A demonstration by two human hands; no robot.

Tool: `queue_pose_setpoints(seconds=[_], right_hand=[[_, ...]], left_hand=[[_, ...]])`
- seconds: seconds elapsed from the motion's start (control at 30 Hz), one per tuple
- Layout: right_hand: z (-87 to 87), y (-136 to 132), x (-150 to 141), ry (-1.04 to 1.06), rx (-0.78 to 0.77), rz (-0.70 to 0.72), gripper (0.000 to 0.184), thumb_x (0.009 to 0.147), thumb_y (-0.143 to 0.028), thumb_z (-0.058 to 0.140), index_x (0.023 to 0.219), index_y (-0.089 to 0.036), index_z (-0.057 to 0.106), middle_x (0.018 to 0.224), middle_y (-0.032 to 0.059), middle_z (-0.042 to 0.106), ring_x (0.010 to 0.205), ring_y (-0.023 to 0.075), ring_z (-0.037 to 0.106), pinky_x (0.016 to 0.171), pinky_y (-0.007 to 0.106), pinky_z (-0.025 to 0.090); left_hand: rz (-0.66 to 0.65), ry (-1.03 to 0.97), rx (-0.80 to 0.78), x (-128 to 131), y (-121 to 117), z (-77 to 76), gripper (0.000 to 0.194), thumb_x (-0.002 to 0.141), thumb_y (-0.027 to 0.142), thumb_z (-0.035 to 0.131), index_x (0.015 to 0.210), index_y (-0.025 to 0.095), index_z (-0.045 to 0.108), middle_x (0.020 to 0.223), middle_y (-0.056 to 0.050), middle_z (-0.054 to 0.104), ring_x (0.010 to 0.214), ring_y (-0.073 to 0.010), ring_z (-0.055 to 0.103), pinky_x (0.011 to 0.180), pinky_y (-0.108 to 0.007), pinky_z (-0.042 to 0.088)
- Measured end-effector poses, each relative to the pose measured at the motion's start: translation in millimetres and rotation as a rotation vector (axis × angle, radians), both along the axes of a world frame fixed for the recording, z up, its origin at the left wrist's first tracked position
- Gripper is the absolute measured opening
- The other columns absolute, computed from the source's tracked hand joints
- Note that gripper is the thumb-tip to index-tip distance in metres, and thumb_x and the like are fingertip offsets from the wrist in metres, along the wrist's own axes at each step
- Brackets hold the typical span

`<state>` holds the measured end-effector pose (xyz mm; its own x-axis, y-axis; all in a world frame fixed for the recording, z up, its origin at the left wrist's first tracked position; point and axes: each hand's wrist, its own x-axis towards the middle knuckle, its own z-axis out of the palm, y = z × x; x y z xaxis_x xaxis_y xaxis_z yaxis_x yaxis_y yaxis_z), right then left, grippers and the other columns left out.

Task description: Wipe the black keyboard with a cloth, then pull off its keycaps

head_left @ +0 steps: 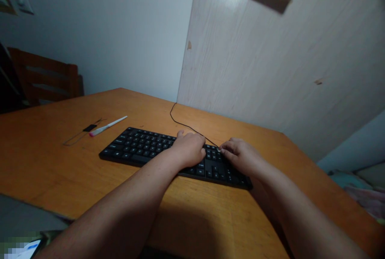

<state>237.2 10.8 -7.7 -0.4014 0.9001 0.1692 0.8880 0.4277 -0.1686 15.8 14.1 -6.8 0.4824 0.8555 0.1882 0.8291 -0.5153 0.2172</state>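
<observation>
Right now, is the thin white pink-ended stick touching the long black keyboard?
Apart: the head view shows brown wooden tabletop between the stick and keyboard.

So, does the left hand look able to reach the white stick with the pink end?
Probably yes: nothing taller than the computer keyboard stands between the left hand and the white stick.

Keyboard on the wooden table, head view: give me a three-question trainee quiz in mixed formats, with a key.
1. True or false: the right hand is nearer the right end of the keyboard than the left hand is.

2. Which lies next to the white stick with the pink end?
A) a cup
B) a black-and-metal item
C) a notebook

3. Fill in: the thin black cable runs from the keyboard's far side toward the table's far ____.

Key: 1 true; 2 B; 3 edge.
</observation>
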Motion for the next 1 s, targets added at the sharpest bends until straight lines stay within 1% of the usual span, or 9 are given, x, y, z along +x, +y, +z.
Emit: queue_pose_setpoints(seconds=[0.1, 0.2, 0.3, 0.4, 0.57, 0.7, 0.8, 0.9, 1.0], right_hand=[[4.5, -7, 2, 0.077, -0.005, 0.025, 0.022, 0.093, -0.03, 0.051, 0.096, -0.021, 0.072, 0.087, 0.0061, 0.064, 0.084, 0.0192, 0.059, 0.073, 0.03, 0.043], [12.3, -20, -4, 0.143, -0.024, 0.108, 0.02, 0.093, -0.029, 0.052, 0.095, -0.022, 0.071, 0.086, 0.005, 0.065, 0.082, 0.0183, 0.059, 0.072, 0.029, 0.043], [18.0, -33, -12, 0.1, -0.087, 0.19, 0.017, 0.09, -0.025, 0.055, 0.091, -0.022, 0.071, 0.084, 0.0039, 0.065, 0.08, 0.0177, 0.059, 0.071, 0.028, 0.043], [19.7, -39, -18, 0.025, -0.145, 0.216, 0.015, 0.088, -0.023, 0.057, 0.085, -0.023, 0.071, 0.082, 0.003, 0.065, 0.078, 0.0174, 0.058, 0.07, 0.028, 0.043], [23.6, -42, -14, 0.024, -0.229, 0.273, 0.015, 0.086, -0.02, 0.057, 0.079, -0.023, 0.07, 0.08, 0.0009, 0.066, 0.074, 0.016, 0.059, 0.068, 0.026, 0.043], [25.1, -37, -8, 0.059, -0.144, 0.198, 0.017, 0.088, -0.024, 0.056, 0.084, -0.023, 0.072, 0.081, 0.0028, 0.066, 0.074, 0.0163, 0.058, 0.067, 0.026, 0.043], [22.4, -33, -5, 0.016, -0.097, 0.153, 0.017, 0.088, -0.024, 0.056, 0.085, -0.023, 0.072, 0.082, 0.0038, 0.065, 0.075, 0.0169, 0.058, 0.067, 0.027, 0.043], [21.5, -34, -5, -0.036, -0.135, 0.16, 0.015, 0.085, -0.022, 0.057, 0.079, -0.023, 0.07, 0.079, 0.0027, 0.065, 0.072, 0.0164, 0.058, 0.065, 0.026, 0.042], [23.6, -38, -5, -0.035, -0.245, 0.187, 0.015, 0.085, -0.023, 0.057, 0.075, -0.023, 0.068, 0.073, 0.0007, 0.065, 0.063, 0.0144, 0.056, 0.058, 0.025, 0.04]], left_hand=[[0.009, 0.003, 0.012, 0, 0, -0.8, 0.024, 0.086, 0.033, 0.047, 0.096, 0.022, 0.066, 0.107, -0.01, 0.069, 0.108, -0.0302, 0.058, 0.103, -0.058, 0.03], [0.001, 0.008, 0.022, -1, 1, -1.7, 0.024, 0.086, 0.036, 0.048, 0.095, 0.021, 0.065, 0.107, -0.01, 0.069, 0.106, -0.0294, 0.058, 0.102, -0.056, 0.032], [-0.023, 0.01, 0.029, -2, 1, -2.4, 0.025, 0.085, 0.039, 0.05, 0.095, 0.022, 0.064, 0.107, -0.01, 0.069, 0.106, -0.0297, 0.059, 0.103, -0.059, 0.031], [-0.039, 0.015, 0.023, -4, 1, -2.8, 0.026, 0.086, 0.042, 0.05, 0.096, 0.022, 0.064, 0.106, -0.009, 0.068, 0.106, -0.0306, 0.059, 0.104, -0.063, 0.027], [-0.026, 0.019, 0.013, -4, 0, -2.3, 0.028, 0.085, 0.042, 0.052, 0.101, 0.023, 0.064, 0.11, -0.009, 0.068, 0.11, -0.029, 0.057, 0.108, -0.06, 0.024], [-0.029, 0.015, 0.005, -5, 0, -2.7, 0.027, 0.085, 0.042, 0.052, 0.101, 0.023, 0.064, 0.112, -0.009, 0.068, 0.111, -0.0284, 0.057, 0.109, -0.061, 0.023], [-0.036, 0.01, 0.011, -6, 1, -3.8, 0.028, 0.085, 0.042, 0.052, 0.101, 0.023, 0.063, 0.111, -0.009, 0.068, 0.111, -0.0287, 0.057, 0.109, -0.062, 0.022], [-0.042, 0.012, 0.007, -6, 2, -4.5, 0.028, 0.085, 0.041, 0.051, 0.104, 0.024, 0.063, 0.112, -0.009, 0.067, 0.111, -0.0294, 0.057, 0.108, -0.064, 0.022], [-0.046, 0.013, 0.004, -7, 2, -4.6, 0.029, 0.085, 0.04, 0.052, 0.106, 0.025, 0.063, 0.113, -0.009, 0.067, 0.112, -0.0296, 0.057, 0.107, -0.066, 0.022]])
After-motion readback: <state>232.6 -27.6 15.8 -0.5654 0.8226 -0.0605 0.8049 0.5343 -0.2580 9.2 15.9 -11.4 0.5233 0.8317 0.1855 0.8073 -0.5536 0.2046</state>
